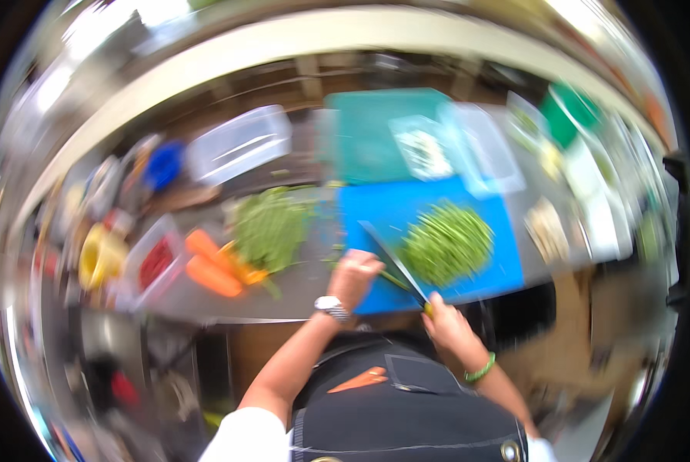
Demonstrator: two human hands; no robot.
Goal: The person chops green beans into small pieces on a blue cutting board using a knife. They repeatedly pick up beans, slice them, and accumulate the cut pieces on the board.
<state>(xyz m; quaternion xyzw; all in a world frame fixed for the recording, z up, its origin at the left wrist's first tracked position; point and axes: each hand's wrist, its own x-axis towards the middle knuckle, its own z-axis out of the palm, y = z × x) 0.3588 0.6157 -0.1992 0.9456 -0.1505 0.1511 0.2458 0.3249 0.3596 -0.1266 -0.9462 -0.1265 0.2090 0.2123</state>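
Observation:
My right hand (451, 326) grips the handle of a kitchen knife (399, 263), whose blade points up and left across the blue cutting board (373, 202). To its left, my left hand (353, 277) is closed around thin green stalks (395, 280), with their ends sticking out towards the blade. A heap of cut green pieces (451, 242), which look like green beans, lies on the board right of the knife. A larger pile of uncut green stalks (270, 231) rests on the grey counter at left. Motion blur hides fine detail.
Carrots (215, 265) lie left of the uncut pile, beside a plastic tub holding red food (157, 263). Behind the blue board are a teal cutting board (368, 138), a bag of white pieces (423, 149) and clear plastic containers (241, 144). Pale stalks (545, 230) lie at right.

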